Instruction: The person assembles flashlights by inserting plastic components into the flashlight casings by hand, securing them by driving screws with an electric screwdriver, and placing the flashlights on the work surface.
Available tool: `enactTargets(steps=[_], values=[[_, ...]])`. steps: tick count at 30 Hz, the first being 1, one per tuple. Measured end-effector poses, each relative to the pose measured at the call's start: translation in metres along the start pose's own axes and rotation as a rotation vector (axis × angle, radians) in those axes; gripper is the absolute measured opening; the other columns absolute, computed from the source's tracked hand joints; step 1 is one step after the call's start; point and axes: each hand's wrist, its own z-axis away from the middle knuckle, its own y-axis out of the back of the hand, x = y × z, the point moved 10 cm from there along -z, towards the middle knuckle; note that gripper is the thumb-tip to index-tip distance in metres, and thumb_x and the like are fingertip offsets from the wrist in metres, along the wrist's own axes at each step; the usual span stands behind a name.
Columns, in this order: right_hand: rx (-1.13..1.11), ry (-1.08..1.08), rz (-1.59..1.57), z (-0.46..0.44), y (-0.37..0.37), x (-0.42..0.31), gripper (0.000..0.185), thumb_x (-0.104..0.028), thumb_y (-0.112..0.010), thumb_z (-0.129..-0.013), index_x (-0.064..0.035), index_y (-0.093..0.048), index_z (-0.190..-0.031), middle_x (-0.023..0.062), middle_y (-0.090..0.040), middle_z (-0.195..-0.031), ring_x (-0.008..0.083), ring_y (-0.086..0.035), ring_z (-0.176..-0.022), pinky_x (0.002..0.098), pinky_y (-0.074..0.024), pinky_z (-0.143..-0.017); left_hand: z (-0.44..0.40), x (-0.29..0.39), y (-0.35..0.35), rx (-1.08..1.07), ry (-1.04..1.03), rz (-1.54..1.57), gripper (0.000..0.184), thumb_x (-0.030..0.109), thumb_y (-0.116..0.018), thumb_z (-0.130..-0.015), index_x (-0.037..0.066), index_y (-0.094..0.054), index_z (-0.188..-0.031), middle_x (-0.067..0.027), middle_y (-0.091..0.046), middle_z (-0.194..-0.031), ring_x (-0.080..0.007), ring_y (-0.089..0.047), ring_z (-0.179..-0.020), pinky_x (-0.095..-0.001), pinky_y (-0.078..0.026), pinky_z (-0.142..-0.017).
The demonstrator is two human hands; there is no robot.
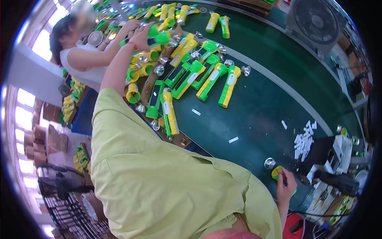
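Note:
At the upper left, my left hand (140, 38) is stretched out to the pile and closed around a green flashlight body (158, 39). Low on the right, my right hand (285, 186) holds a flashlight with a yellow rim (276, 172), most of it hidden by the fingers. A silver reflector (269, 163) is just beyond that rim. Between the hands, yellow and green flashlights (230, 87) lie on the green table (215, 131), several with silver reflectors at their heads.
A co-worker (85, 59) is at the upper left beside the pile. White strips (304, 141) are heaped at the right, near a black tool (337, 182). One fan (316, 22) stands at the upper right, another (63, 179) at the lower left.

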Motion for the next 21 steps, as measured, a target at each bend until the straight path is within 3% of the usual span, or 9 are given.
enactTargets(steps=[4,8,10,11,13,15,17,18,21], values=[[0.096,0.006,0.129,0.02,0.009,-0.01,0.018,0.004,-0.063,-0.079,0.0013,-0.063,-0.097,0.0135,-0.064,-0.084,0.0234,-0.064,-0.072,0.0298,-0.0497,-0.066,-0.032,-0.001,-0.037,0.011,-0.188,0.286,0.102,0.022,-0.08,-0.055,0.008,-0.028,-0.141,-0.0158,-0.04,-0.137,-0.0303,-0.036,-0.13,-0.0366,-0.028,-0.109],[0.25,-0.049,0.284,0.051,0.04,-0.006,0.024,-0.002,-0.068,-0.075,-0.0015,-0.064,-0.099,0.0135,-0.065,-0.093,0.0305,-0.063,-0.087,0.0358,-0.0499,-0.078,-0.049,0.019,-0.059,-0.325,-0.363,0.241,0.085,0.011,-0.074,-0.064,0.004,-0.032,-0.137,-0.0087,-0.044,-0.134,-0.0226,-0.041,-0.125,-0.0333,-0.033,-0.106],[0.334,-0.085,0.399,0.078,0.063,0.006,0.027,-0.005,-0.068,-0.076,-0.0033,-0.065,-0.102,0.0149,-0.064,-0.1,0.0319,-0.062,-0.091,0.0363,-0.0499,-0.08,-0.115,-0.054,-0.132,-0.208,-0.336,0.05,0.101,0.011,-0.077,-0.059,0.002,-0.022,-0.143,-0.0154,-0.032,-0.144,-0.0268,-0.027,-0.135,-0.0329,-0.023,-0.112],[0.38,-0.174,0.38,0.093,0.077,0.02,0.027,-0.006,-0.069,-0.077,-0.0027,-0.064,-0.103,0.0132,-0.064,-0.102,0.0279,-0.063,-0.094,0.0355,-0.0499,-0.08,-0.12,-0.056,-0.109,-0.198,-0.256,-0.254,0.105,0.012,-0.077,-0.057,0.001,-0.019,-0.144,-0.0181,-0.026,-0.148,-0.029,-0.021,-0.139,-0.0324,-0.019,-0.113],[0.484,-0.286,0.272,0.11,0.11,0.027,0.027,-0.006,-0.068,-0.078,-0.0018,-0.064,-0.105,0.013,-0.064,-0.103,0.0264,-0.062,-0.095,0.0353,-0.0497,-0.081,-0.17,-0.07,-0.068,0.076,-0.324,-0.079,0.096,0.016,-0.078,-0.065,0.002,-0.024,-0.143,-0.0171,-0.03,-0.146,-0.0287,-0.028,-0.136,-0.036,-0.023,-0.112],[0.564,-0.352,0.106,0.122,0.131,0.037,0.028,-0.007,-0.068,-0.079,-0.001,-0.063,-0.106,0.0128,-0.064,-0.105,0.0249,-0.062,-0.097,0.035,-0.0495,-0.082,-0.106,0.076,0.033,0.06,-0.483,0.298,0.058,0.018,-0.06,-0.086,0.002,-0.038,-0.138,-0.0152,-0.042,-0.14,-0.0268,-0.039,-0.13,-0.0392,-0.029,-0.108],[0.747,-0.283,-0.143,0.13,0.158,0.04,0.041,-0.008,-0.068,-0.081,-0.0003,-0.056,-0.119,0.0139,-0.063,-0.107,0.0234,-0.061,-0.099,0.0336,-0.0494,-0.083,0.065,0.285,0.152,-0.001,-0.772,0.694,0.06,0.025,-0.059,-0.087,0.005,-0.038,-0.139,-0.0135,-0.041,-0.141,-0.0252,-0.037,-0.132,-0.0394,-0.028,-0.109],[0.74,-0.27,-0.151,0.121,0.163,0.041,0.041,-0.008,-0.068,-0.081,-0.0003,-0.056,-0.119,0.0139,-0.063,-0.107,0.0234,-0.061,-0.099,0.0336,-0.0494,-0.083,0.131,0.348,0.19,0.013,-1.149,0.83,0.063,0.032,-0.058,-0.087,0.005,-0.037,-0.14,-0.0147,-0.038,-0.143,-0.0262,-0.034,-0.134,-0.0417,-0.028,-0.109],[0.805,-0.005,0.104,0.085,0.171,0.007,0.064,-0.013,-0.072,-0.079,-0.0008,-0.041,-0.133,0.0141,-0.06,-0.109,0.0208,-0.061,-0.096,0.0303,-0.0496,-0.081,0.284,0.422,0.249,0.079,-1.599,0.924,0.06,0.034,-0.059,-0.085,0.003,-0.043,-0.134,-0.0165,-0.045,-0.137,-0.03,-0.04,-0.129,-0.0438,-0.032,-0.105]])
